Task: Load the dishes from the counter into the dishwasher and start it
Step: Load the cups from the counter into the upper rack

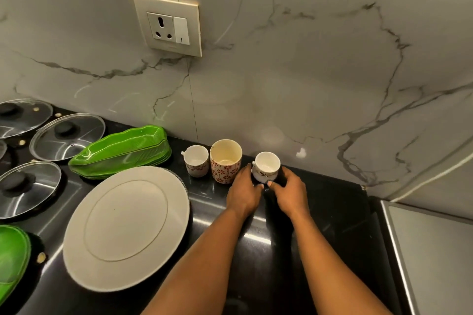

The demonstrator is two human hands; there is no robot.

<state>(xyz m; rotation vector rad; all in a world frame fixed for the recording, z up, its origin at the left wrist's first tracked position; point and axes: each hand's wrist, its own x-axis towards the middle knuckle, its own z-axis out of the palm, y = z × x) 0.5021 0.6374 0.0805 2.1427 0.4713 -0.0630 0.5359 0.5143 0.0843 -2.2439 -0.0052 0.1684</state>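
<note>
A small white cup (267, 164) stands upright near the back of the black counter (320, 212). My left hand (243, 192) grips its left side and my right hand (290, 192) grips its right side. To its left stand a taller red-patterned mug (225, 161) and another small white cup (196, 160). A large white plate (126, 227) lies flat in front of a stack of green leaf-shaped plates (122, 152). The dishwasher is out of view.
Three glass pot lids (67, 137) (24, 116) (28, 188) lie at the left. Another green plate (12, 261) shows at the left edge. A marble wall with a power socket (167, 25) stands behind. A steel appliance top (432, 250) sits at the right.
</note>
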